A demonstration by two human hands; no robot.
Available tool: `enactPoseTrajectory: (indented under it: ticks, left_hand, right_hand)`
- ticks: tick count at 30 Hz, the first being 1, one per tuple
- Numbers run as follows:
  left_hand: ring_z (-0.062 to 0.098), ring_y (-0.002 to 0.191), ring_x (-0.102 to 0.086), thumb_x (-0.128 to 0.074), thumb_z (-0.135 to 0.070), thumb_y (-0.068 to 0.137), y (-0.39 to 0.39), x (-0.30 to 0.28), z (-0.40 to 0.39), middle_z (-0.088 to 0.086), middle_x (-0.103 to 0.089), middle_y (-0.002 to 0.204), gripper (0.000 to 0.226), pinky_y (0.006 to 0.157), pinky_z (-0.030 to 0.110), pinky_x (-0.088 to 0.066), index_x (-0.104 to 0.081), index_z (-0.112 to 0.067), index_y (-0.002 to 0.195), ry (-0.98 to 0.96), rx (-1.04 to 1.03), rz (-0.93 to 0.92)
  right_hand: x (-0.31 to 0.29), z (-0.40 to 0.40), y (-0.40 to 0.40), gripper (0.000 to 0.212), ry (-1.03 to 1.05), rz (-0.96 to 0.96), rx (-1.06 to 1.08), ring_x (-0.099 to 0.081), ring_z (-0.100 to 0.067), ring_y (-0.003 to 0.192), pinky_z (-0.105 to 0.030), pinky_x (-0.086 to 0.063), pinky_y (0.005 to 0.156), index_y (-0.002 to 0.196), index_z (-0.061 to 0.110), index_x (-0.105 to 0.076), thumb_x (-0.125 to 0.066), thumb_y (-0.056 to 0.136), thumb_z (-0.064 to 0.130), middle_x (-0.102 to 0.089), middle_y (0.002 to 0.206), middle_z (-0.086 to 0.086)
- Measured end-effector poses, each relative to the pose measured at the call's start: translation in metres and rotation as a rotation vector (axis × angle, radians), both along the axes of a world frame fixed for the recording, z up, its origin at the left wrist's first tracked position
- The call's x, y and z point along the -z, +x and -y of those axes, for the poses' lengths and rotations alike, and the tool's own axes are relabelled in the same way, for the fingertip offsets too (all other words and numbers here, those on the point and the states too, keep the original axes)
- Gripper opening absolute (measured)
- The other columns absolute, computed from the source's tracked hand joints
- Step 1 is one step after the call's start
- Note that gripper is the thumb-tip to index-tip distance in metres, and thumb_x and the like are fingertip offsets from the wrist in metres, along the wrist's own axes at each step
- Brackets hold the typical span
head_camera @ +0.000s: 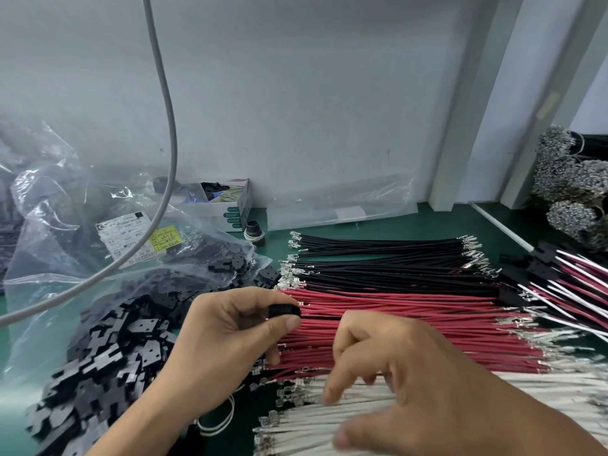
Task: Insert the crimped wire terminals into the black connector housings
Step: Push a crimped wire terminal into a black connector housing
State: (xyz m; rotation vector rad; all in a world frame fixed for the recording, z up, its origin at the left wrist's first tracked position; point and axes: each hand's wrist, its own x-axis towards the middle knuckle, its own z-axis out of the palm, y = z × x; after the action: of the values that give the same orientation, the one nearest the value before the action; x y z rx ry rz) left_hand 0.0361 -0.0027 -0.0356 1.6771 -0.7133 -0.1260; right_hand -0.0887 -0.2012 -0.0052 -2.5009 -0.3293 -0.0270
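A black housing [284, 311] is pinched at frame centre by the left hand [227, 337]. Just lower right, white wires [427, 406] lie lengthwise left-to-right on the bench [460, 225], touched by the loosely spread, empty right hand [404, 383], terminals pointing left toward the housing.

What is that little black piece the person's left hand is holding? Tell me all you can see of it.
The black connector housing is a small, dark, blocky part, plastic by its look. The left hand pinches it between thumb and fingers, above the near ends of the red wires. Fingers hide much of it; no wire plainly enters it yet.
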Motion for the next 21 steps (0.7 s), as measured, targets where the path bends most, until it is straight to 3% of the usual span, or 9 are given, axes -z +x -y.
enactPoseTrajectory:
  ticks: [3, 7, 11, 15, 19, 21]
  left_hand:
    - [0.021, 0.046, -0.067, -0.085, -0.019, 0.077, 0.001, 0.002, -0.001, 0.007, -0.074, 0.064, 0.017, 0.049, 0.016, -0.049, -0.083, -0.029, 0.090, 0.011, -0.009, 0.010]
    - [0.022, 0.047, -0.067, -0.085, -0.018, 0.076, 0.000, 0.002, 0.000, 0.007, -0.075, 0.065, 0.017, 0.049, 0.017, -0.049, -0.083, -0.029, 0.089, 0.009, -0.013, 0.009]
    - [0.022, 0.046, -0.067, -0.084, -0.017, 0.075, -0.001, 0.001, 0.001, 0.007, -0.075, 0.065, 0.016, 0.048, 0.017, -0.050, -0.083, -0.028, 0.088, 0.008, -0.015, 0.008]
    - [0.022, 0.046, -0.066, -0.084, -0.014, 0.075, -0.001, 0.001, 0.001, 0.008, -0.075, 0.066, 0.016, 0.048, 0.017, -0.050, -0.083, -0.025, 0.088, -0.002, -0.010, -0.005]
    - [0.022, 0.045, -0.065, -0.083, -0.012, 0.075, 0.000, 0.001, 0.002, 0.011, -0.075, 0.067, 0.016, 0.046, 0.018, -0.050, -0.083, -0.023, 0.087, -0.023, -0.004, -0.016]
    - [0.021, 0.046, -0.065, -0.083, -0.011, 0.076, 0.000, 0.001, 0.001, 0.012, -0.074, 0.066, 0.017, 0.046, 0.018, -0.050, -0.083, -0.023, 0.088, -0.032, 0.007, -0.029]
  right_hand:
    - [0.000, -0.006, 0.001, 0.024, -0.148, -0.087, -0.122, -0.056, 0.007, 0.091, -0.005, -0.035, 0.066, 0.108, 0.046, -0.068, -0.073, 0.085, 0.044, -0.055, 0.106, 0.021]
    - [0.001, -0.004, 0.001, 0.012, -0.093, -0.109, -0.118, -0.060, 0.002, 0.089, -0.006, -0.035, 0.068, 0.099, 0.036, -0.073, -0.071, 0.087, 0.034, -0.059, 0.088, 0.021]
    - [0.006, -0.007, 0.000, 0.012, -0.136, -0.066, -0.164, -0.058, 0.001, 0.091, -0.009, -0.038, 0.069, 0.104, 0.037, -0.072, -0.069, 0.092, 0.039, -0.057, 0.097, 0.016]
    - [0.006, -0.008, 0.001, 0.012, -0.150, -0.058, -0.170, -0.056, 0.004, 0.088, -0.002, -0.031, 0.066, 0.099, 0.032, -0.074, -0.065, 0.091, 0.035, -0.059, 0.095, 0.016]
    - [0.000, -0.002, 0.000, 0.010, -0.004, -0.047, -0.029, -0.060, 0.002, 0.084, -0.009, -0.039, 0.070, 0.096, 0.033, -0.069, -0.063, 0.090, 0.038, -0.062, 0.089, 0.021]
    - [-0.003, 0.002, 0.001, 0.004, 0.178, -0.018, 0.080, -0.063, -0.003, 0.073, -0.015, -0.046, 0.064, 0.094, 0.032, -0.068, -0.065, 0.094, 0.034, -0.066, 0.084, 0.014]
